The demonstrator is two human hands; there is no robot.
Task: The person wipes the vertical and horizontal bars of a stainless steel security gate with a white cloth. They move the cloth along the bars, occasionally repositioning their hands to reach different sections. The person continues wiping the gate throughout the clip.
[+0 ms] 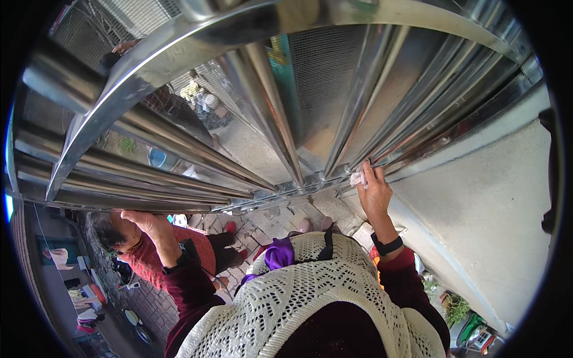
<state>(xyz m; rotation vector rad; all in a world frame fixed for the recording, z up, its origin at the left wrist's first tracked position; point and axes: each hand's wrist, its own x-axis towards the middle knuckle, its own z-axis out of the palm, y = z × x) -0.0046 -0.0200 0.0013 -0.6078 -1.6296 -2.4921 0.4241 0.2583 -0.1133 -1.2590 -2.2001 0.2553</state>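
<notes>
A shiny stainless-steel gate [270,110] with round upright bars stands right in front of me. My right hand [375,192] pinches a crumpled whitish cloth [357,178] against the gate's near rail [286,192], close to the foot of the right-hand bars. A dark band circles that wrist. Farther left, my left hand [152,229] is at the same rail, with the thumb along its near side. It seems to grip the metal, though most of its fingers are hidden.
At my left stands another person in a red patterned top [200,246]. A pale wall [477,197] borders the gate on the right. Beyond the bars are mesh panels and a blue bucket [160,158]. Paving [156,307] lies below; a plant [456,310] stands at lower right.
</notes>
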